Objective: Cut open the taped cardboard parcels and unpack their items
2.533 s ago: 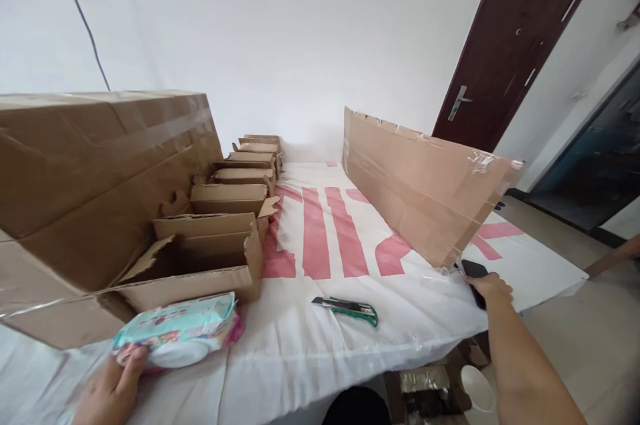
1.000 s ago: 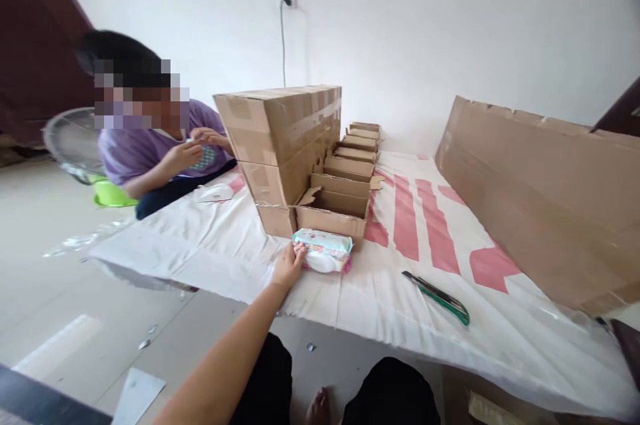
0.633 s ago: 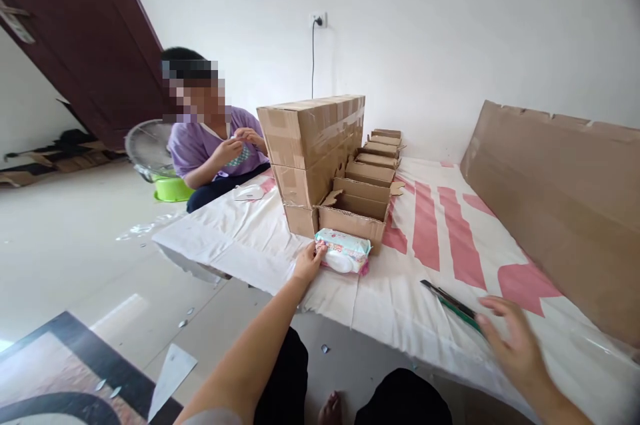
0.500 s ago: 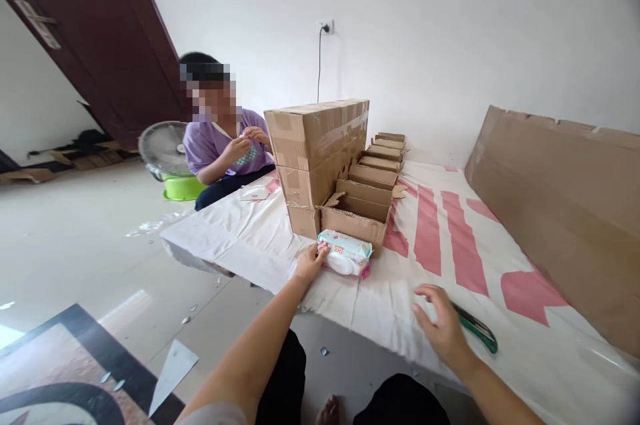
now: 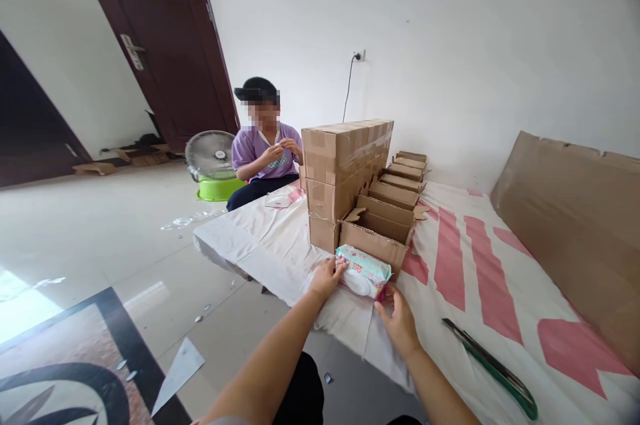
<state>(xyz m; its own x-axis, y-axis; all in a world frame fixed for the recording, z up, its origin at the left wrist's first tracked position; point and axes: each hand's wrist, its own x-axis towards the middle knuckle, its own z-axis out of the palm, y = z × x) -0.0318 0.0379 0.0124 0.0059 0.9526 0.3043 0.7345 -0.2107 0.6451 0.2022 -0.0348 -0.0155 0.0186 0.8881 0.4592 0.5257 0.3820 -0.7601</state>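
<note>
A pack of wet wipes (image 5: 363, 270), pale green and white with pink edges, lies at the near edge of the cloth-covered table. My left hand (image 5: 326, 278) grips its left end, the fingertips over the corner. At the opposite end is my right hand (image 5: 399, 321), thumb and fingers apart around the pack's lower right corner; whether it presses on the pack I cannot tell. Right behind the pack stands an open cardboard box (image 5: 375, 238). To the right, a green utility knife (image 5: 493, 368) rests on the cloth, its blade end pointing away from me.
Taped cardboard boxes (image 5: 323, 201) form a tall stack beside a row of open boxes (image 5: 400, 185). A large cardboard sheet (image 5: 575, 211) stands on the right. Across the table sits a person (image 5: 265, 151) with hands together, near a fan (image 5: 210, 155) and a green basin (image 5: 220, 189).
My right hand has come left from beside the utility knife to the right end of the wipes pack. My left hand stays on the pack. The view has turned left.
</note>
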